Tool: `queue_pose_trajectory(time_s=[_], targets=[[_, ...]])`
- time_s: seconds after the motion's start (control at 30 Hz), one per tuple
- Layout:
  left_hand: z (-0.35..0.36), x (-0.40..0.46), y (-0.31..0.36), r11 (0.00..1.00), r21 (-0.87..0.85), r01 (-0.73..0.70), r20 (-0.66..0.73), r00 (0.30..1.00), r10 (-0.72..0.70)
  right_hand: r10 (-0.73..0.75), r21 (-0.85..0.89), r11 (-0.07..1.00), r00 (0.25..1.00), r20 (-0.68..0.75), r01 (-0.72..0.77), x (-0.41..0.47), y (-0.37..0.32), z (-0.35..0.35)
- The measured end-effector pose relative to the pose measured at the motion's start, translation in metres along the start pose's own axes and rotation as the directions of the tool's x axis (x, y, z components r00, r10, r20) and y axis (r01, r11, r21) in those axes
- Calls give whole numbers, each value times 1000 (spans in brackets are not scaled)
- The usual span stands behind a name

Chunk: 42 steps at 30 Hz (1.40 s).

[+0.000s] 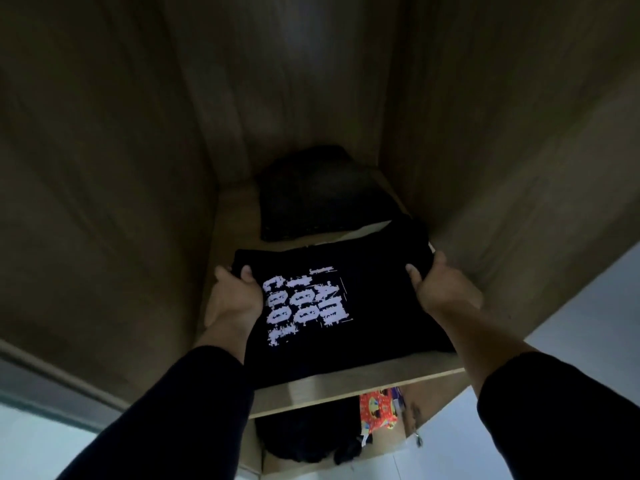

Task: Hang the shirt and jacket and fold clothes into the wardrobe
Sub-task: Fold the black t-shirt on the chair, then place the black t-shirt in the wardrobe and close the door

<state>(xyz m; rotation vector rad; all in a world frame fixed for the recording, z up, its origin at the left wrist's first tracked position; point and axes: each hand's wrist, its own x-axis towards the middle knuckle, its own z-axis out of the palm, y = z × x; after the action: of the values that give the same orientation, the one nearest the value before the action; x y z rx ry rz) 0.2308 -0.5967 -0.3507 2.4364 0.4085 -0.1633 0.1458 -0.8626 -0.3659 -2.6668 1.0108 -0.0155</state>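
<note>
A folded black T-shirt [374, 299] with white block lettering lies at the front of a wooden wardrobe shelf [346, 389]. My left hand [233, 296] grips its left edge, thumb on top and fingers underneath. At the shirt's right edge my right hand [441, 289] holds it the same way. Behind it, farther back on the shelf, lies another folded dark garment [318, 195].
Wooden wardrobe walls close in on the left [104, 202], back and right [502, 168]. Below the shelf sit a dark heap of clothing [304, 441] and a red-and-yellow patterned item [377, 410]. Bare shelf shows left of the garments.
</note>
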Motion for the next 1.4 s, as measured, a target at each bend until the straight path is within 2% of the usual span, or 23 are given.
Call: queue_pose_trajectory(time_s=[0.07,0.13,0.23,0.33,0.53,0.77,0.9,1.0,1.17,1.27,1.4], targets=[[-11,-15,4,998,37,-59,9,998,59,0,-69,998,1000,-6,0,-12,-3,-17],[-25,-35,9,974,144,-177,12,984,177,-38,-156,987,999,-14,35,-29,-7,-37],[-55,-68,23,919,235,-317,37,948,317,-109,-176,978,994,4,108,-57,-15,-75],[-90,-108,35,872,285,-397,73,916,393,-169,-186,969,986,-6,165,-93,-22,-117],[-151,-193,38,844,300,-444,122,895,428,-204,-207,959,978,-33,193,-176,-16,-188],[-216,-300,33,854,259,-452,20,886,463,-263,-140,959,955,-135,245,-269,18,-260],[-241,-376,22,841,232,-490,-8,863,505,-331,-178,937,926,-182,300,-335,55,-288],[-260,-427,16,841,193,-505,-7,857,515,-333,-188,937,919,-211,296,-376,84,-310],[-289,-497,25,799,183,-572,-32,809,587,-313,-136,949,898,-310,284,-427,119,-367],[-300,-530,43,769,148,-622,-31,774,633,-336,-175,942,834,-438,288,-454,136,-408],[-303,-575,71,670,100,-736,-13,672,741,-412,-160,902,685,-601,401,-485,151,-462]])
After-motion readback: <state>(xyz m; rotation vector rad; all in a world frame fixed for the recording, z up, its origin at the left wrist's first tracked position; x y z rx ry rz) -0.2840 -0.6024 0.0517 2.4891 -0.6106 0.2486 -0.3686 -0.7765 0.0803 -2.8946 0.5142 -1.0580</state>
